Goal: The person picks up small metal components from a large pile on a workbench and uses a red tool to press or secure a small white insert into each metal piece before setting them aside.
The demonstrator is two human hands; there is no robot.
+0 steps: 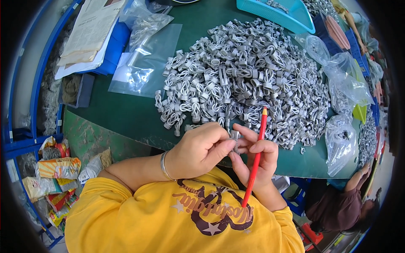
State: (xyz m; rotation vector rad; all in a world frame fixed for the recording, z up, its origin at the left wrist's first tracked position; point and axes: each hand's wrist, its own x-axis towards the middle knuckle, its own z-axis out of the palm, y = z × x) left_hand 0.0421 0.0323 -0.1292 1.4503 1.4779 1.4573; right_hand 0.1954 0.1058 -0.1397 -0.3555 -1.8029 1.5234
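My left hand (198, 152) pinches a small grey metal clip (234, 137) at the near edge of the green table (122, 114). A silver bangle sits on that wrist. My right hand (255, 158) touches the same clip with its fingertips and also holds a red pencil (257, 156), tip pointing up toward the pile. A big heap of the same grey metal clips (244, 80) lies just beyond both hands.
Clear plastic bags (145, 63) lie at the left of the heap, and bags holding clips (339, 139) at the right. A turquoise tray (282, 14) stands at the back. Papers (90, 31) rest on a blue box. Another person (341, 206) sits at lower right.
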